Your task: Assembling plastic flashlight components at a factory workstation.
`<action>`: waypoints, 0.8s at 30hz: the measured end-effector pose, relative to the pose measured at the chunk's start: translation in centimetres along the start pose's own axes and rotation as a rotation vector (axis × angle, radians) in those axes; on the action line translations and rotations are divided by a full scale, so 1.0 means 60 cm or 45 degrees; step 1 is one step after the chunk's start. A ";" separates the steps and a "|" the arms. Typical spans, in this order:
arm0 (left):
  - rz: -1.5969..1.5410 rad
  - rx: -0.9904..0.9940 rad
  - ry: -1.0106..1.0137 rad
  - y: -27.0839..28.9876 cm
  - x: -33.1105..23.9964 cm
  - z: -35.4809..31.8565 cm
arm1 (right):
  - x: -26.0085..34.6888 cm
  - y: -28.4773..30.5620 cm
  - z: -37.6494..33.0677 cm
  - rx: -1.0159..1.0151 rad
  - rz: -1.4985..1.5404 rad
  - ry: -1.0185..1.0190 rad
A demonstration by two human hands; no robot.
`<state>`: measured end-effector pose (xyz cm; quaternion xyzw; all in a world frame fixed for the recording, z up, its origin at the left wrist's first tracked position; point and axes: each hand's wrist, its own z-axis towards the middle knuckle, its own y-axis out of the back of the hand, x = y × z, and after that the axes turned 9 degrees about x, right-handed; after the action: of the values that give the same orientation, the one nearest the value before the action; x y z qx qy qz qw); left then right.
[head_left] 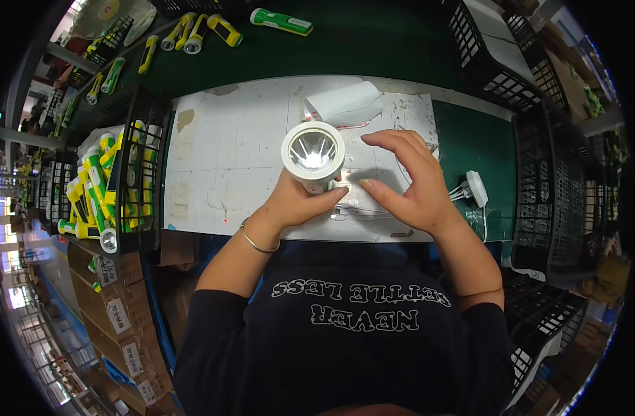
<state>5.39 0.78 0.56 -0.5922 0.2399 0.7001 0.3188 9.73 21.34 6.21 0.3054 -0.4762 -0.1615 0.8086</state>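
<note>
Both hands (pixel 359 187) meet at the torch head (pixel 312 154), crates (pixel 141 173) flanking.

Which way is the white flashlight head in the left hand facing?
Upward, toward the camera: the white flashlight head shows its round reflector and bright centre, held from below by the left hand.

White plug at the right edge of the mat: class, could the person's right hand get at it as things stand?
Probably yes. The right hand is open and holds nothing, and the white plug lies just beside it on the green surface, uncovered, with nothing between them.
</note>
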 end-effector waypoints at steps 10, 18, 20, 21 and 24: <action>0.597 0.304 0.483 -0.042 -0.045 0.004 | 0.010 -0.006 0.001 0.076 -0.033 -0.148; -1.364 0.923 0.669 -0.020 0.010 -0.044 | 0.004 -0.015 0.030 0.347 0.281 0.329; -1.204 0.626 0.751 0.003 -0.001 -0.038 | -0.013 -0.012 0.042 0.386 0.131 -0.074; -0.990 0.611 0.774 0.014 -0.001 -0.030 | -0.028 -0.007 0.042 0.584 0.150 -0.205; -1.399 0.737 0.944 0.038 0.019 -0.064 | -0.062 -0.004 0.035 0.767 0.600 -0.337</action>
<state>6.22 -3.36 -1.38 -0.7176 0.1757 0.1002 0.6665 6.07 22.47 4.32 0.3879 -0.6591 0.1372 0.6295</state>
